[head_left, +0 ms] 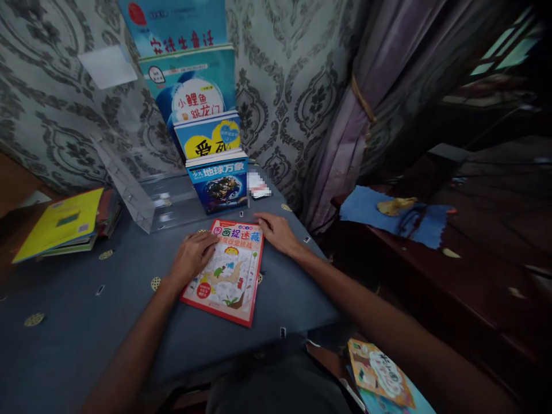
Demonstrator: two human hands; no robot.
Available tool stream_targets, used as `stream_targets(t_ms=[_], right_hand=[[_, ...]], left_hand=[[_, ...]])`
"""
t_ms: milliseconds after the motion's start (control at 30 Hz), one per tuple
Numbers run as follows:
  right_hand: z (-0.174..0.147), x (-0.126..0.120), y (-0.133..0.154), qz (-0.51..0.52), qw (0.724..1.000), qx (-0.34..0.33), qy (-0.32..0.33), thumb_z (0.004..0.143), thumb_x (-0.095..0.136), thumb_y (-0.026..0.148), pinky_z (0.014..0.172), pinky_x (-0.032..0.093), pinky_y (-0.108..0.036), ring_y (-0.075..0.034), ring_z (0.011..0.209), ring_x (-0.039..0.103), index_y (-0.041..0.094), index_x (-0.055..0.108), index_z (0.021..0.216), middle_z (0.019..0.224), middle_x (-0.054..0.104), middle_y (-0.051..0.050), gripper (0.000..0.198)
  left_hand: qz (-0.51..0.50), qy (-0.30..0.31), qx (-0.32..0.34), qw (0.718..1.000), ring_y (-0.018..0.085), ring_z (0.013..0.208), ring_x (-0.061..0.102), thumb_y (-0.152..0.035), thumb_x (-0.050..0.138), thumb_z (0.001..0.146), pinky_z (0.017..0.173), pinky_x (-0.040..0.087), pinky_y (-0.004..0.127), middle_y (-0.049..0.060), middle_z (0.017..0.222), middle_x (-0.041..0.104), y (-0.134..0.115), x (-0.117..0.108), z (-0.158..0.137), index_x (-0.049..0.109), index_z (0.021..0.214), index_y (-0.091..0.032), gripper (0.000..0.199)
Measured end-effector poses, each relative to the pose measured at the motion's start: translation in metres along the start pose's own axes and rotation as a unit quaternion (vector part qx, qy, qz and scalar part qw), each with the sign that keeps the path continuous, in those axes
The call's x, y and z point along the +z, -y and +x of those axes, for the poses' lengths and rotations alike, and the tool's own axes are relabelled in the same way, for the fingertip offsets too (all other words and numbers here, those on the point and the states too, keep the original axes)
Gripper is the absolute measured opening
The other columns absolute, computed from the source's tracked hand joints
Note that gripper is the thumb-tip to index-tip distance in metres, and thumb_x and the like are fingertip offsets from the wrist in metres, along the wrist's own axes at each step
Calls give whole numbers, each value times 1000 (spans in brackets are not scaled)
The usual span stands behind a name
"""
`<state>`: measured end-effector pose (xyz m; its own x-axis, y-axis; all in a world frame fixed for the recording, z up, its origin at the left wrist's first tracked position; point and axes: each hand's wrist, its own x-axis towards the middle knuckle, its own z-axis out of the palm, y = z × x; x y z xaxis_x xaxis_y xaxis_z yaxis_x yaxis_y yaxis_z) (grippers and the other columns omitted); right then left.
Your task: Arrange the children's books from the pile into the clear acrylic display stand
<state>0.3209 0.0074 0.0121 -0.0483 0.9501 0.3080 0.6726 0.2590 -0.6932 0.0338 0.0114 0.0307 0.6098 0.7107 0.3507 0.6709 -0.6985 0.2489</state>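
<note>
A children's picture book [230, 276] with a red border and Chinese title lies flat and slightly turned on the grey-blue tablecloth. My left hand [196, 253] rests along its upper left edge, fingers extended onto the cover. At the upper right corner is my right hand [278, 233], its fingers stretched out and touching the book's edge. Just beyond, a blue book with a globe [222, 184] stands at the front of a clear stepped rack [168, 198]. Behind it rise a yellow-and-blue book [209, 138], a teal book [196, 86] and a taller blue book [176, 26].
A pile with a yellow book [64, 221] on top sits at the table's left. Beside the rack lies a small white item [259, 185], blurred out. A blue cloth [392, 215] covers part of a dark red bench [431, 282] at right. More books [382, 374] are low at right.
</note>
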Motion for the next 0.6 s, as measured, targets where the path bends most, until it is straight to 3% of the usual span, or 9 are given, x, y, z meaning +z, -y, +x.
stream_targets(t_ms=[167, 300, 467, 600], right_hand=[[5, 8, -2, 213, 970, 121, -7, 93, 53, 21, 88, 57, -38, -22, 92, 71, 20, 74, 113, 101, 78, -7, 29], [7, 5, -5, 276, 947, 167, 15, 95, 51, 27, 70, 62, -36, -21, 78, 72, 14, 71, 114, 88, 76, -9, 30], [3, -7, -2, 402, 884, 222, 88, 83, 71, 20, 65, 62, -28, -16, 70, 70, 14, 71, 97, 79, 75, -6, 15], [2, -14, 0, 428, 869, 227, 106, 82, 73, 15, 62, 62, -25, -13, 65, 69, 14, 71, 99, 77, 74, -3, 17]], left_hand=[[19, 6, -50, 999, 27, 114, 68, -25, 50, 98, 97, 52, 45, 9, 118, 75, -22, -10, 5, 74, 108, -23, 25], [58, 41, -84, 994, 29, 109, 68, -30, 52, 100, 94, 52, 46, 10, 114, 75, -46, -13, 12, 73, 103, -21, 23], [88, 60, -69, 992, 35, 130, 57, -45, 51, 101, 105, 48, 52, 17, 138, 63, -76, 7, 17, 61, 131, -17, 42], [92, 63, -43, 993, 34, 146, 41, -50, 49, 101, 117, 36, 58, 17, 154, 49, -84, 27, 15, 49, 146, -20, 54]])
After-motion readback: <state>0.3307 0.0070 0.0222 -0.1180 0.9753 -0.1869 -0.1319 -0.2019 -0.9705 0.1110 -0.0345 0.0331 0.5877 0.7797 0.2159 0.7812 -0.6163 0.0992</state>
